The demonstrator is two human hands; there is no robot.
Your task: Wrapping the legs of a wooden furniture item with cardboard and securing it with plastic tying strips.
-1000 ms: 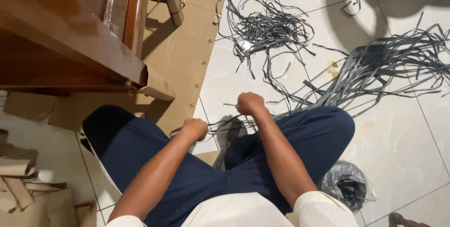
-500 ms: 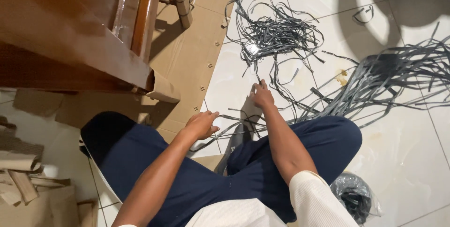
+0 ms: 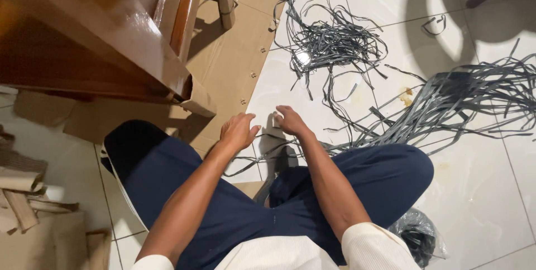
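At the far left, scraps of rolled cardboard (image 3: 19,200) lie on the white tiled floor (image 3: 491,192). Above them a dark brown wooden piece of furniture (image 3: 84,41) juts in from the upper left, standing over a flattened cardboard sheet (image 3: 229,69) spread on the floor.

The person sits cross-legged in dark blue trousers (image 3: 184,192), both bare forearms stretched forward. The left hand (image 3: 237,130) hovers palm down over the edge of the cardboard sheet, fingers loosely spread and gripping nothing. Just beside it, the right hand (image 3: 290,120) is also palm down over the tiles, its fingers slack; whether a fingertip touches a strip cannot be told. The two hands are near each other but apart.

Below and between the hands, a few thin grey strips (image 3: 262,155) lie on the floor in front of the knees, their long axis running roughly left to right, rising toward the right into the large bundle of grey strips (image 3: 458,102), which fans out to the right edge. Farther up, a tangled heap of strips (image 3: 332,41) lies with no single direction. At the lower right, a clear plastic bag (image 3: 419,236) of dark material rests beside the right knee.
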